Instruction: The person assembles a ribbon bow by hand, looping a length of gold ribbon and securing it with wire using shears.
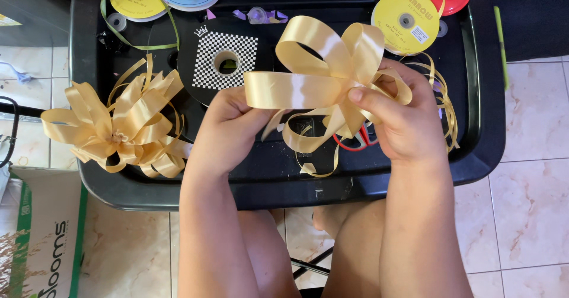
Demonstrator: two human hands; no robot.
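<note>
Pale tiled floor w/ a black tray (480,155) as your surface. Your hands hold a glossy gold ribbon bow (323,78) above it: right hand (403,120) pinches the centre knot, left hand (228,129) grips a wide loop running leftward. Finished bow (118,126) lies left.

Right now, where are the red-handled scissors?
In the head view, the red-handled scissors lie on the black tray, right of centre, mostly hidden under the gold ribbon bow beside the right hand.
</note>
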